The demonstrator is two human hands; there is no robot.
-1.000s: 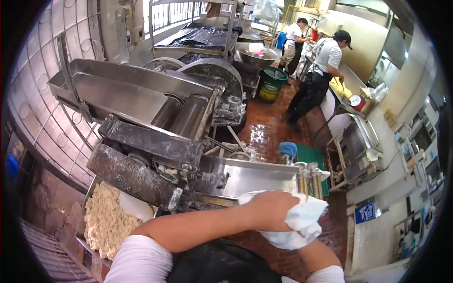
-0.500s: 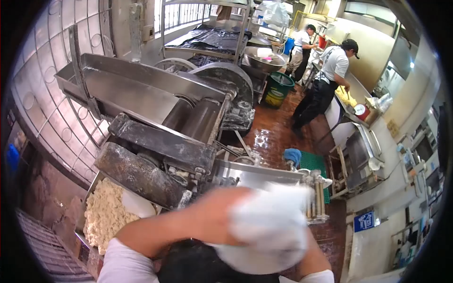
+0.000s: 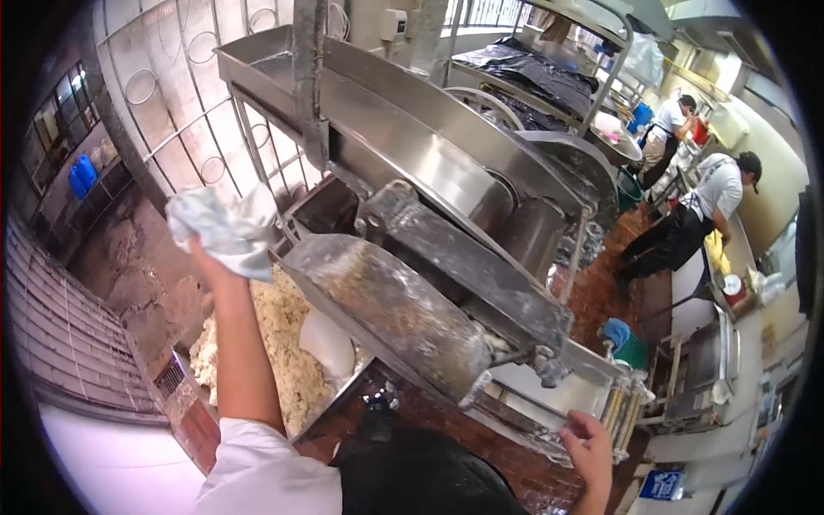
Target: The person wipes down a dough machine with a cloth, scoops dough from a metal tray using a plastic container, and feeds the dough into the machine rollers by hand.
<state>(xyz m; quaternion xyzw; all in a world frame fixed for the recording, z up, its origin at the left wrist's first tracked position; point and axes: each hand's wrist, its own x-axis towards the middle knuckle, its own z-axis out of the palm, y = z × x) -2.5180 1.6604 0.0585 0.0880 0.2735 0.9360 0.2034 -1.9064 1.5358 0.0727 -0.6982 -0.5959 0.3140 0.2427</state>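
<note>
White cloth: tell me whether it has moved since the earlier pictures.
Yes: the white cloth went left, from near the lower steel tray to beside the left end of the machine.

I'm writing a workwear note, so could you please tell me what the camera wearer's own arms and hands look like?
On the left, a white sleeve ends near the elbow, leaving the forearm bare. The right hand is ungloved, and its sleeve is out of view. The left hand is partly hidden, but what shows of it is ungloved.
</note>
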